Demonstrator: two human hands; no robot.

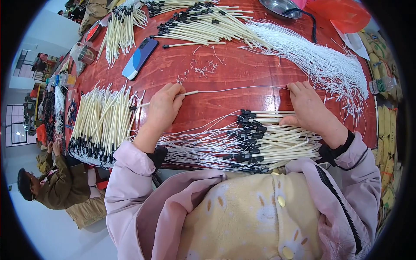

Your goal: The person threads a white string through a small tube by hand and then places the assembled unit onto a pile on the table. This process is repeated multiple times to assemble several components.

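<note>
My left hand [161,106] is closed around a thin cream tube [190,92], whose ends stick out on both sides of the fist. From the tube's right end a thin white cord [242,88] runs nearly straight across to my right hand [308,104]. There the thumb is held away while the fingers press on the cord at the tabletop. Below my right hand lies a pile of cream tubes with black end pieces [281,149], their white cords trailing left under my left wrist. Beside my left forearm, more such tubes [99,115] are stacked in a row.
On the red table [242,65] lie a phone [140,59], curled white scraps [203,67], a sheaf of white cords [312,54] and more tubes [199,26] at the back. A metal bowl [281,6] and red plastic bag [346,15] stand far right. Another person [63,180] sits at left.
</note>
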